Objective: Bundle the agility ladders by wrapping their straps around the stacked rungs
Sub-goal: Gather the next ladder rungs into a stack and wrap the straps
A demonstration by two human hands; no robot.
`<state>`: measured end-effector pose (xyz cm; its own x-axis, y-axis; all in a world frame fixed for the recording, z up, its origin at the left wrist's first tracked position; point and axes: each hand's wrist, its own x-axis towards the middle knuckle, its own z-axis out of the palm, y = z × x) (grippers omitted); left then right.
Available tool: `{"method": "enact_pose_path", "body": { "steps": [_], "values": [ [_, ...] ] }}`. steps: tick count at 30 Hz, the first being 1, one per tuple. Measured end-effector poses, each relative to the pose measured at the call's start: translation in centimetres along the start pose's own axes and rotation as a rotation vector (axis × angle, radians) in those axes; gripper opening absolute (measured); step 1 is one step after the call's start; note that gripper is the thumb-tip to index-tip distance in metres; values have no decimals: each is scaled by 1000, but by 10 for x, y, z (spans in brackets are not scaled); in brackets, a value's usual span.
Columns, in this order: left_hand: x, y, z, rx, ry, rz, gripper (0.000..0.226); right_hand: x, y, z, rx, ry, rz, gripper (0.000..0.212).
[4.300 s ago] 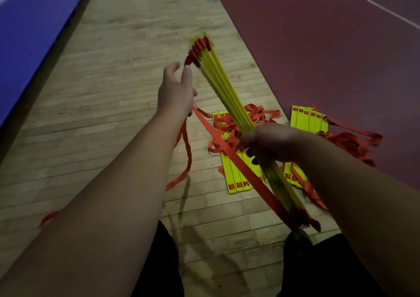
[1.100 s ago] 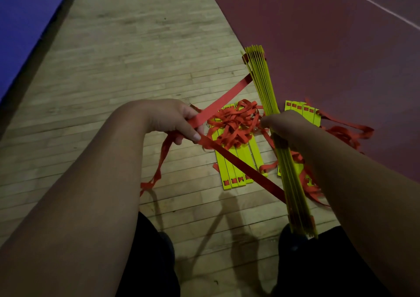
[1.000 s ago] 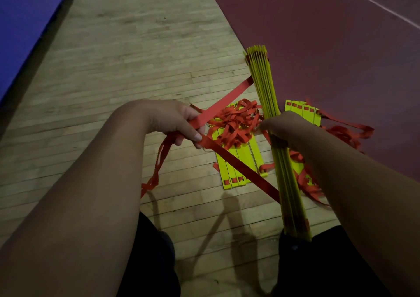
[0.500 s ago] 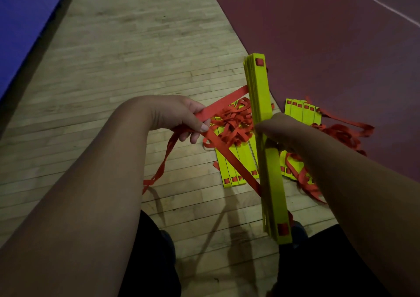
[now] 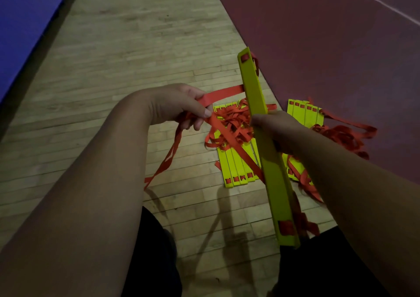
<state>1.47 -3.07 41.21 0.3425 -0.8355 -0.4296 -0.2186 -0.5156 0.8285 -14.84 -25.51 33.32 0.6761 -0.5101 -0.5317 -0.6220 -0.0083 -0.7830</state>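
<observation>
My right hand [image 5: 276, 127] grips a stack of yellow rungs [image 5: 271, 171] at its middle, held above the floor with its flat face toward me. My left hand [image 5: 179, 107] pinches the red strap [image 5: 223, 94] to the left of the stack. One run of strap goes from my fingers to the upper part of the stack, another slants down to its lower part. A loose strap tail [image 5: 169, 158] hangs below my left hand.
Two more yellow ladders lie on the wooden floor, one [image 5: 231, 167] under the held stack with tangled red straps [image 5: 231, 124] on it, one [image 5: 304, 115] to the right with straps [image 5: 341, 135] spilling onto the dark red court. A blue mat [image 5: 25, 24] borders the left.
The stack has turned in my right hand from edge-on to flat face toward me. My left hand has moved closer to it with the strap.
</observation>
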Motion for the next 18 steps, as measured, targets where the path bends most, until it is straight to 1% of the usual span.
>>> {"method": "enact_pose_path", "body": {
  "steps": [4, 5, 7, 11, 14, 18],
  "values": [
    [-1, 0, -1, -24, 49, 16, 6, -3, -6, 2, 202, -77, 76, 26],
    [0, 0, -1, -26, 57, 11, 6, -2, -6, 3, 197, -75, 76, 26],
    [1, 1, 0, -18, 59, -8, 6, -2, -7, 5, 110, -32, 72, 23],
    [4, 0, 1, 33, 33, -93, 7, 8, 1, 5, -14, 26, 113, 24],
    [7, -2, 3, 74, 20, -121, 14, 11, 4, 3, -16, 4, 109, 31],
    [8, -1, 4, 83, -16, -120, 16, 12, 1, -1, -23, -47, 71, 27]
  ]
}}
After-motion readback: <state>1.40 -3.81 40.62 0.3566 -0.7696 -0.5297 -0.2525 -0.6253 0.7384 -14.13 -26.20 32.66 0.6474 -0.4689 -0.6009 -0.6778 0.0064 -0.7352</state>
